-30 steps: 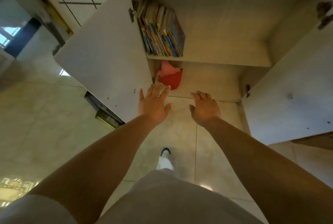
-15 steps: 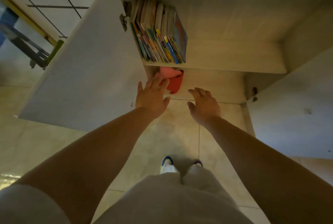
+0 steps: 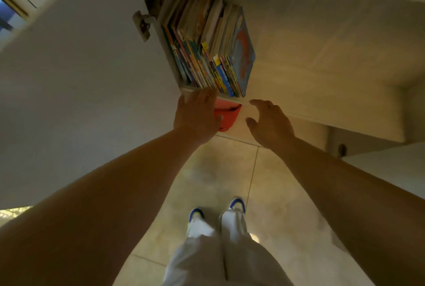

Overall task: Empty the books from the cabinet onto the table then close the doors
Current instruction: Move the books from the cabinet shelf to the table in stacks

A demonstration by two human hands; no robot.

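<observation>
Tiled floor [image 3: 207, 182], cabinet [image 3: 322, 67] doors open; row of thin books [image 3: 207, 51] upright at shelf's left end. Left hand [image 3: 195, 117] and right hand [image 3: 269, 122] both spread, empty, just below. Partial grab likely topples the rest.

multicoloured books [image 3: 208, 46], red bag [image 3: 226, 114], white-and-blue shoes [image 3: 236, 205], beige floor [image 3: 207, 170].

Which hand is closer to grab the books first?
Probably the left hand: its fingertips reach the shelf edge right under the books. The right hand hovers open beside them, below the bare shelf.
</observation>
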